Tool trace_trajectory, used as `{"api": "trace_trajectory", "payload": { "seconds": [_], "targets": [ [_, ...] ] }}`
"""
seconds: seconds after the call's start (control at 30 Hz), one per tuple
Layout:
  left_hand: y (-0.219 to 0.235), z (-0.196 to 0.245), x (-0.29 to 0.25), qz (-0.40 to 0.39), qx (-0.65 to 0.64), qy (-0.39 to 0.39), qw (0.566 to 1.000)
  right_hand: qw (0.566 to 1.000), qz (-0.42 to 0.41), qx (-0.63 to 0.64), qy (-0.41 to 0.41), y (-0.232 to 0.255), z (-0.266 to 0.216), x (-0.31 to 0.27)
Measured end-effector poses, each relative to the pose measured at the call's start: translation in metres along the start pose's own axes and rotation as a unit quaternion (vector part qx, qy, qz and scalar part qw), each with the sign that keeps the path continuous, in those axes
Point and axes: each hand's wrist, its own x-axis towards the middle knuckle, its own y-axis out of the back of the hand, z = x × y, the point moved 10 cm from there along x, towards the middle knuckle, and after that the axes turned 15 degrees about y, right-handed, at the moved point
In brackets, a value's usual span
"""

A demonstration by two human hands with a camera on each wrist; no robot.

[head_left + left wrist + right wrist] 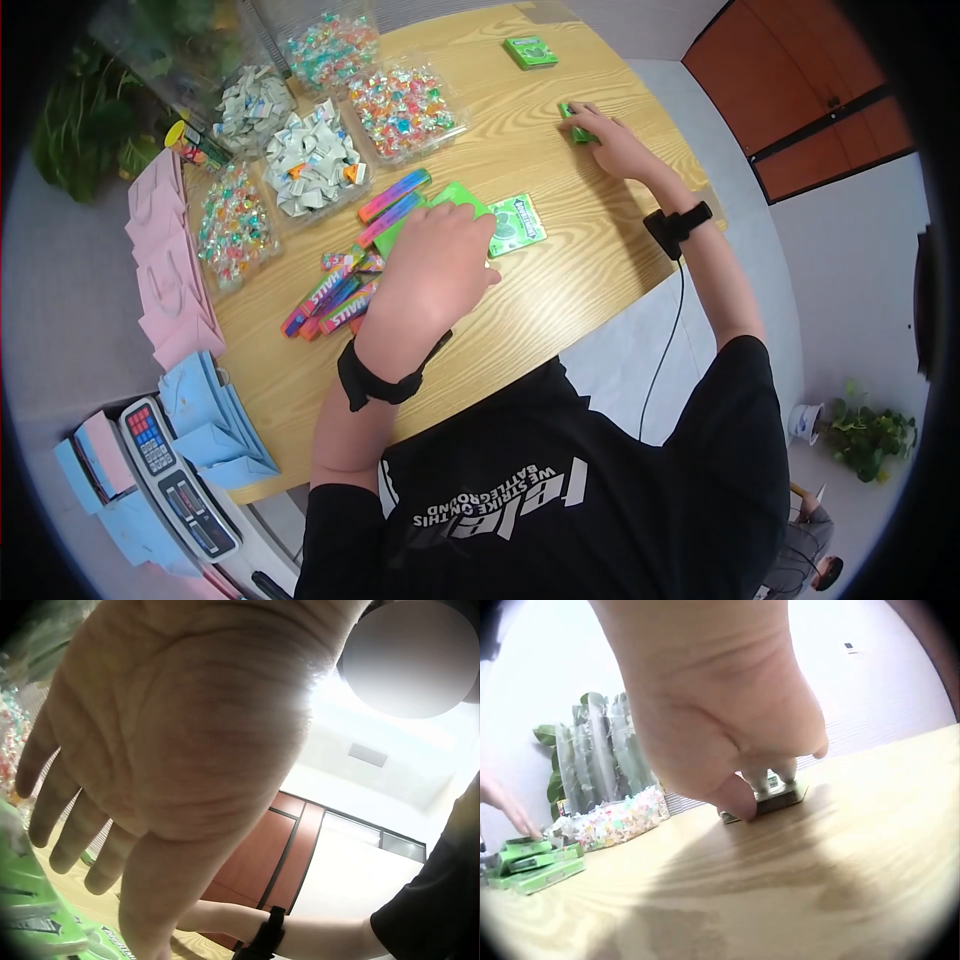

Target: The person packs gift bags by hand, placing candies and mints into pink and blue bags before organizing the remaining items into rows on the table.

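Observation:
In the head view my left hand [432, 262] lies over a pile of flat green mint packs [456, 194], its fingers extended and its palm covering part of them. The left wrist view shows that hand [172, 742] with loose, nearly straight fingers above the green packs [34, 907]. One pack with a pale green front [518, 226] lies just right of the pile. Farther right, my right hand [622, 150] holds another green pack [580, 134] on the wooden table, thumb on the near side and fingers over it, as the right wrist view shows.
A lone green pack [530, 52] lies near the far edge. Halls candy sticks [325, 288] lie left of the pile. Clear boxes of wrapped candies [402, 108] stand at the back left, with pink bags [165, 265], blue bags [205, 410] and a scale [180, 480] along that side.

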Motion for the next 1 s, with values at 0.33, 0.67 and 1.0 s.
{"api": "trace_trajectory", "payload": {
  "seconds": [0.33, 0.67, 1.0],
  "targets": [
    [0.005, -0.004, -0.001, 0.004, -0.013, 0.013, 1.0, 0.971, 0.03, -0.045, -0.231, 0.026, 0.012, 0.03],
    [0.006, -0.009, -0.002, 0.025, -0.021, 0.011, 0.999, 0.956, 0.191, 0.003, -0.222, 0.054, 0.06, 0.123],
    [0.015, -0.01, -0.005, 0.052, -0.052, 0.007, 0.997, 0.971, 0.072, -0.028, -0.227, 0.016, 0.071, 0.146]
  ]
}}
